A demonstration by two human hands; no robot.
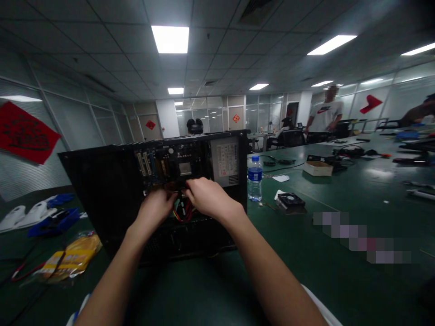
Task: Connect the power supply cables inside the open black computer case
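An open black computer case (102, 190) stands on the green table (340, 271), its motherboard (163, 163) and grey power supply (226, 160) facing me. Both my hands reach inside it. My left hand (157, 206) is closed, fingers curled just below the motherboard. My right hand (207, 197) is closed too, pinching something small and dark beside the left hand's fingertips. A bundle of red and yellow wires (183, 213) hangs just beneath both hands. What the fingers hold is too dark to name.
A water bottle (254, 177) stands right of the case, with a cooler fan (289, 202) and a white box (317, 168) beyond. A yellow packet (73, 258) and blue and white items (50, 217) lie left. A person in a white shirt (325, 115) stands far back.
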